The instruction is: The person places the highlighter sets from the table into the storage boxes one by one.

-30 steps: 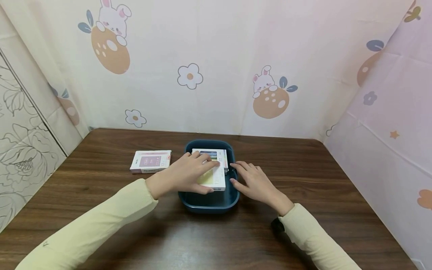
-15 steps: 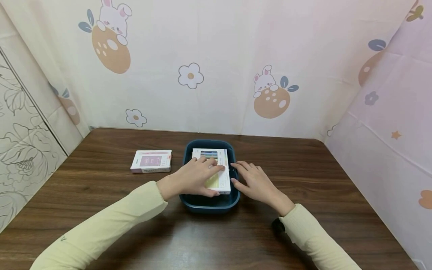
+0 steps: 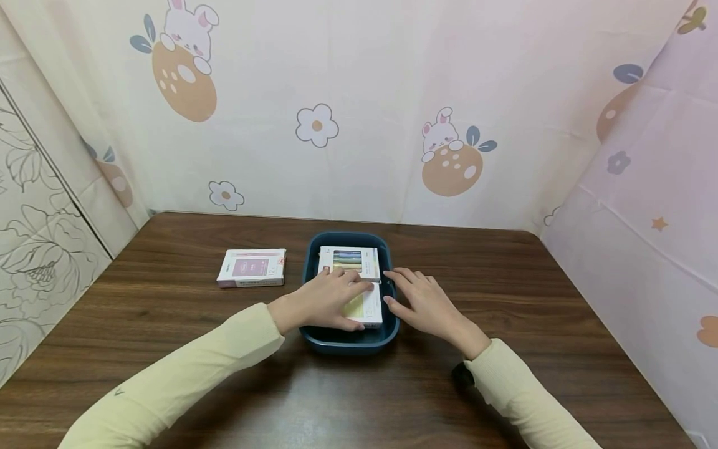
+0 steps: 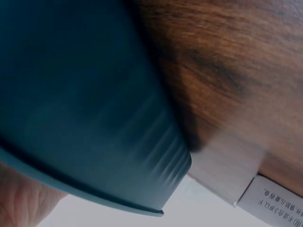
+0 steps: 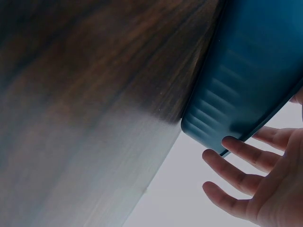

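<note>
Inside the dark blue plastic bin (image 3: 348, 344), a white box with a yellow panel (image 3: 373, 305) lies in the nearer half. My left hand (image 3: 328, 298) holds this box, with the thumb at its near edge and the fingers across its far side, hiding much of it. Just beyond lies another white box (image 3: 367, 259), whose window shows a row of coloured sticks. At the bin's right rim is my right hand (image 3: 417, 302), fingers spread and loosely bent. The right wrist view shows these fingers (image 5: 239, 177) by the rim, with one fingertip against the bin wall.
To the left of the bin, a white box with a mauve panel (image 3: 250, 268) lies on the brown wooden table (image 3: 168, 299). A patterned curtain (image 3: 370, 174) hangs behind the table. Something dark (image 3: 462, 376) sits under the right wrist.
My left hand has moved right and slightly toward me with the yellow-panelled box, which now lies in front of the other box instead of overlapping it. My right hand has stayed at the rim.
</note>
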The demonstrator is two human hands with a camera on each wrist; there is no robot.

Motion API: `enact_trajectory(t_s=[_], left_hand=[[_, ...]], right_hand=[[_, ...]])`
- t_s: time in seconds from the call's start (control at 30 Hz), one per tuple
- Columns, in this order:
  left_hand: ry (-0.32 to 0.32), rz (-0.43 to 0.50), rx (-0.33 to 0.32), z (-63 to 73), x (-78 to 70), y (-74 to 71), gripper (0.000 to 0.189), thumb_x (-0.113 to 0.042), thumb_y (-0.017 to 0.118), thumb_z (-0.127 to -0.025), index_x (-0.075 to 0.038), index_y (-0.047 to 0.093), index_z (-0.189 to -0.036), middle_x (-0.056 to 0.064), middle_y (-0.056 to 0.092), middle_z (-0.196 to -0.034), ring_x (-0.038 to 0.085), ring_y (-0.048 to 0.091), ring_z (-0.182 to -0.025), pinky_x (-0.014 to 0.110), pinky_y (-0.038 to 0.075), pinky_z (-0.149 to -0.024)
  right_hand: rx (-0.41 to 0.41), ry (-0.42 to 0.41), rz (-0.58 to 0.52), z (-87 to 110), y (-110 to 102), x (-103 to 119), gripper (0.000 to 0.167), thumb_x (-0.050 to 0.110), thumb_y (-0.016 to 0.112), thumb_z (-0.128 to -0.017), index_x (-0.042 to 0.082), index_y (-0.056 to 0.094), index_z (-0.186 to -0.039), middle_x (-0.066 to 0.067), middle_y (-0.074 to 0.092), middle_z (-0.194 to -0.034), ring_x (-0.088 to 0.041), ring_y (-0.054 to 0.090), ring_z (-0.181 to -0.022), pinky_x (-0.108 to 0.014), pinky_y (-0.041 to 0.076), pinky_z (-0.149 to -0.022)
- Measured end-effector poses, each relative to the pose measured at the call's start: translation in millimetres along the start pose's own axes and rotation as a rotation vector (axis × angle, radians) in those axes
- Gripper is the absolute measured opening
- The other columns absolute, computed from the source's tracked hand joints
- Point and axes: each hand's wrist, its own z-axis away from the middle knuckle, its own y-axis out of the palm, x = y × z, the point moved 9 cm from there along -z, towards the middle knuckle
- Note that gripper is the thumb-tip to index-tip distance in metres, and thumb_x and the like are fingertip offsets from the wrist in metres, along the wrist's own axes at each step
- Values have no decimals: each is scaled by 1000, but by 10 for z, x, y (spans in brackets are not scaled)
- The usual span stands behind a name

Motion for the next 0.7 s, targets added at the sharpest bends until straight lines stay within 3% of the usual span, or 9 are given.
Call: enact_trajectory(t_s=[0.7], left_hand=[[15,1,39,-42,15,159,70,-61,56,-79,-22,43,-134,4,51,-128,23,51,-103,40,47,-84]], right_hand=[[0,0,-1,-2,2,-3,51,40,50,-91,13,46,-133,-12,49,-131,-31,50,-116,-52,39,-91]])
